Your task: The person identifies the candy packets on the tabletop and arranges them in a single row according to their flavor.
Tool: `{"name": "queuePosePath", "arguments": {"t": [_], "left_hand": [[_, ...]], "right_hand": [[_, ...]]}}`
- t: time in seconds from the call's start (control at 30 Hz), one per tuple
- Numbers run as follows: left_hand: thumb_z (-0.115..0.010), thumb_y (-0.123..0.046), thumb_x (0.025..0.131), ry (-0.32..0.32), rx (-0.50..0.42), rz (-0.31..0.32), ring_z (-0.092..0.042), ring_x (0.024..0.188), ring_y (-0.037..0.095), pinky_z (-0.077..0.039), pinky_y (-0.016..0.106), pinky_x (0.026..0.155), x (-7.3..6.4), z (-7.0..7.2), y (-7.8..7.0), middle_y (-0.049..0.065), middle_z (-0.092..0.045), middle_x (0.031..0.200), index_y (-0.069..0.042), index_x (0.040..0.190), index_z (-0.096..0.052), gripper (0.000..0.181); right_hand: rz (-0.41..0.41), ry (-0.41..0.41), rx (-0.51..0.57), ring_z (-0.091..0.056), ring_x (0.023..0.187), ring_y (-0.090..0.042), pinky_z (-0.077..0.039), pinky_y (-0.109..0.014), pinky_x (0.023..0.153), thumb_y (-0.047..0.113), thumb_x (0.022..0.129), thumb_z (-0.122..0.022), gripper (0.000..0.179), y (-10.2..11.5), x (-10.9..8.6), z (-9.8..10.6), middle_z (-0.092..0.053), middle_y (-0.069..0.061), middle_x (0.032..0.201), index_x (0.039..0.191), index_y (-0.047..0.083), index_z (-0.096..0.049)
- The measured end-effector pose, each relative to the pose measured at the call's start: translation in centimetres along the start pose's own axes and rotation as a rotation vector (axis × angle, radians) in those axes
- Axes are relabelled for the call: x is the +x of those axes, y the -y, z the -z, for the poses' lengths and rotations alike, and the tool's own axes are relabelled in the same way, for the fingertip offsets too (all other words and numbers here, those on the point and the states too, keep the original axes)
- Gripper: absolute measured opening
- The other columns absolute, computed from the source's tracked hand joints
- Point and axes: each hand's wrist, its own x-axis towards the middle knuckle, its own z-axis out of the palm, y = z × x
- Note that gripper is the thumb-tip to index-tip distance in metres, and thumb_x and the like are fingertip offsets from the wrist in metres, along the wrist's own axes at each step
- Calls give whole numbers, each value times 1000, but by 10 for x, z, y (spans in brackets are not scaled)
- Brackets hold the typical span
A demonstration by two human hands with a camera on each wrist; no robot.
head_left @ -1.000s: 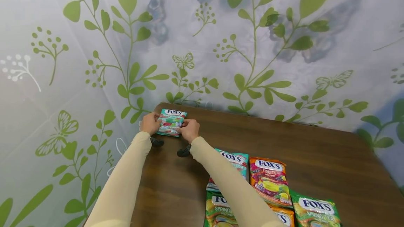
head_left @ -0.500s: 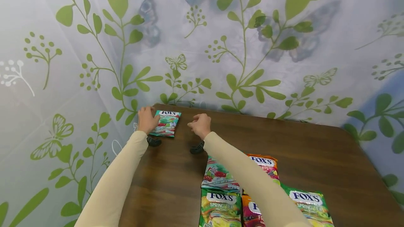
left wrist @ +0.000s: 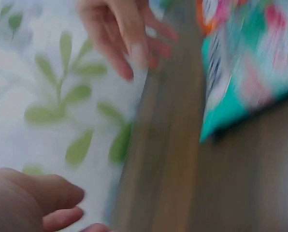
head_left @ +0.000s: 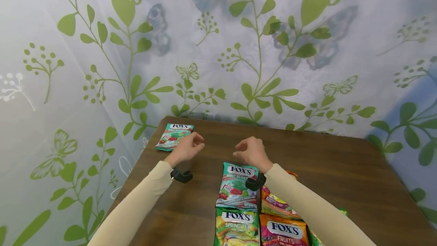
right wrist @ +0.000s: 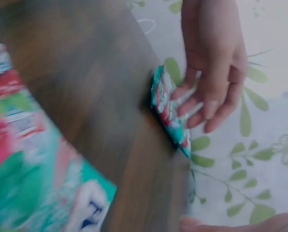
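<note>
Far Mint Blossom packet (head_left: 172,135): legible only in head view; left hand (head_left: 186,148) and right hand (head_left: 252,152) relaxed, empty.

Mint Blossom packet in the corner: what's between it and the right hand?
The head view shows the left hand, then bare tabletop up to the right hand.

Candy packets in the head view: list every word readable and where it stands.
"FOX'S": far turquoise packet, near turquoise packet, left green packet, lower orange packet.
"MINT BLOSSOM": far turquoise packet; partly covered on the near one.
"SPRING TEA": left green packet.
"FRUITS": lower orange packet.
Finer print is mostly too small or blurred; the right sleeve covers the main lettering of the upper orange packet.
</note>
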Motion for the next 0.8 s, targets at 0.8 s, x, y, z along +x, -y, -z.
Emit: {"name": "queuePosePath", "arguments": {"t": [0.8], "left_hand": [[-79,-11,103,193,-205,-3,-71,65,32,-58,30,56,-63,-88,-35,11,-63,98,11,123,-62,34]], "right_hand": [[-134,-78,6,-66,57,-18,-61,-36,63,5,87,-93,38,-41,-106,9,-73,-4,79,117,-11,-76]]}}
